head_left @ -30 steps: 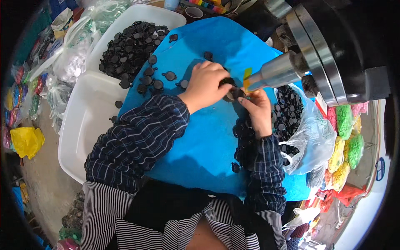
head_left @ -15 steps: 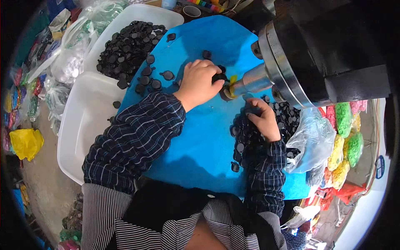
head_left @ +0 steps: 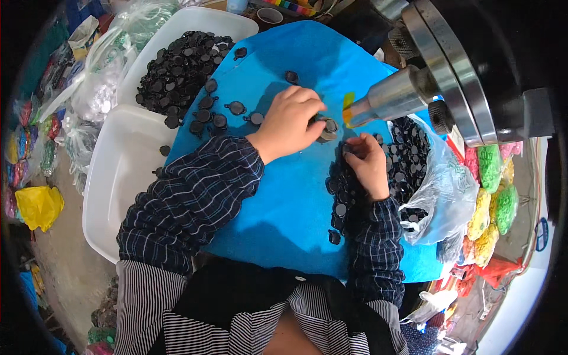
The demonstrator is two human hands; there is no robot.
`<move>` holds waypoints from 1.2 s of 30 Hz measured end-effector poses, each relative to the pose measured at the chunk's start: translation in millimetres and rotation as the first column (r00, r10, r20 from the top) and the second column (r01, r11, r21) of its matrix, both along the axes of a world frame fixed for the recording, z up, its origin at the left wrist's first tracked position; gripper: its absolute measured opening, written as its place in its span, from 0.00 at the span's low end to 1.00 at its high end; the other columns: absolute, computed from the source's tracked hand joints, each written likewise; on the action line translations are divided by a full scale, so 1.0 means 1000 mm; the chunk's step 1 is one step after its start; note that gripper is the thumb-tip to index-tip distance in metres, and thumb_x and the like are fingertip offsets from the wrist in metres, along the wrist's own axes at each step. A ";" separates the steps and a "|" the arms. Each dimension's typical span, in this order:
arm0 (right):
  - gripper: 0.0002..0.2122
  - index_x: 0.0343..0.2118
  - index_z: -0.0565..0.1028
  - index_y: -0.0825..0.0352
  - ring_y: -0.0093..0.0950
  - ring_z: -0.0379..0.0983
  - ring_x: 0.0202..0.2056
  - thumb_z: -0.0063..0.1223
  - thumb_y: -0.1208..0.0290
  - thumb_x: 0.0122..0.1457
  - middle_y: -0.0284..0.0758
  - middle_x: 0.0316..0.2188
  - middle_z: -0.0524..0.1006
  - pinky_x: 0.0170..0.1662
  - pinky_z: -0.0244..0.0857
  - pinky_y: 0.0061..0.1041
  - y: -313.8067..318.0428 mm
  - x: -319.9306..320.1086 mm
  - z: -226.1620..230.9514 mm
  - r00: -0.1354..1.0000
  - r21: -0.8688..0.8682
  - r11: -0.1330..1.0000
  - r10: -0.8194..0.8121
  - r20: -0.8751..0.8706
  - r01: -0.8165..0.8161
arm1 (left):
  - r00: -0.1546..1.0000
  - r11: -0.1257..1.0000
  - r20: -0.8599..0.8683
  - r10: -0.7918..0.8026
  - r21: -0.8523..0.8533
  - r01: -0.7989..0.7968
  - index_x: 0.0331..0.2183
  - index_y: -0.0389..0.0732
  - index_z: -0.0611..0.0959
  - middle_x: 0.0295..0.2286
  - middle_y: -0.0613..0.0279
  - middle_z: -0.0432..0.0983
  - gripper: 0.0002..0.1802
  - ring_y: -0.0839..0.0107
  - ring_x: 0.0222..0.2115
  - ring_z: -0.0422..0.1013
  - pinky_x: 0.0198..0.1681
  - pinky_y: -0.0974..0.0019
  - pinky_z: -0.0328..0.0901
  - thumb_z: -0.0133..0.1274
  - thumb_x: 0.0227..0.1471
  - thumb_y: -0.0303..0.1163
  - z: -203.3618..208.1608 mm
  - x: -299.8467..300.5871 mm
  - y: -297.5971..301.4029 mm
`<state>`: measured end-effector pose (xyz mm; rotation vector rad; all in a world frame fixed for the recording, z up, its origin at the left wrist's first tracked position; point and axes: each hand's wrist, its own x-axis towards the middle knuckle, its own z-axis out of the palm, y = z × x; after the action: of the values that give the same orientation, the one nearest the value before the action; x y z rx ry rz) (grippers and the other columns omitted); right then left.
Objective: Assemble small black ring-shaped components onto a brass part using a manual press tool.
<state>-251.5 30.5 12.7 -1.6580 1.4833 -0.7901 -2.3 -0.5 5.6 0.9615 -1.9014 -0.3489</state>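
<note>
My left hand (head_left: 290, 123) is closed, its thumb and fingertips against a short round metal die (head_left: 329, 128) on the blue work surface (head_left: 272, 213). What its fingers hold, if anything, is hidden. Just right of the die my right hand (head_left: 369, 167) pinches a small black round piece with tabs (head_left: 346, 149) between thumb and forefinger. Above and to the right of the die hangs the metal punch (head_left: 390, 97) of a press, with yellow tape at its tip and a gap below it. A heap of the same black pieces (head_left: 340, 210) lies beside my right wrist.
Far left, a white tub (head_left: 251, 25) holds many black pieces (head_left: 177, 77); a second white tub (head_left: 97, 195) stands nearer. Loose pieces (head_left: 235, 108) lie left of my left hand. On the right is a clear plastic bag (head_left: 444, 201) near black pieces, with colourful packets (head_left: 488, 168) beyond.
The punch has risen away from the die, up and to the right. My left hand has shifted slightly right and down, while my right hand has drawn a little left, its fingers now pinched together.
</note>
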 end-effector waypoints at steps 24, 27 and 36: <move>0.21 0.44 0.75 0.67 0.26 0.71 0.46 0.50 0.88 0.43 0.32 0.43 0.78 0.49 0.64 0.28 0.000 -0.015 0.025 0.972 -0.260 0.949 0.126 -0.199 -0.176 | 0.984 0.981 0.019 0.177 0.081 -0.178 0.38 0.39 0.82 0.38 0.55 0.76 0.14 0.55 0.43 0.69 0.48 0.54 0.63 0.60 0.47 0.34 -0.006 0.004 -0.005; 0.16 0.41 0.76 0.68 0.24 0.74 0.37 0.56 0.84 0.46 0.34 0.40 0.78 0.41 0.67 0.26 0.000 -0.004 0.032 0.930 -0.138 0.936 0.287 -0.228 -0.323 | 0.984 0.981 0.003 0.181 0.070 -0.180 0.38 0.39 0.82 0.39 0.55 0.76 0.15 0.54 0.44 0.69 0.50 0.54 0.63 0.60 0.46 0.33 -0.008 0.002 -0.006; 0.14 0.35 0.74 0.68 0.19 0.72 0.32 0.67 0.78 0.47 0.30 0.31 0.78 0.37 0.66 0.21 -0.015 0.010 0.007 0.991 -0.235 0.967 -0.075 0.106 0.099 | 0.991 0.998 0.124 -0.051 0.043 0.046 0.37 0.38 0.83 0.41 0.59 0.75 0.16 0.56 0.46 0.67 0.48 0.52 0.63 0.61 0.45 0.35 0.000 -0.011 0.003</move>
<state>-241.2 15.7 19.6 -1.7110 1.4463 -1.1198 -13.7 2.1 5.1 0.9852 -2.0413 -0.3642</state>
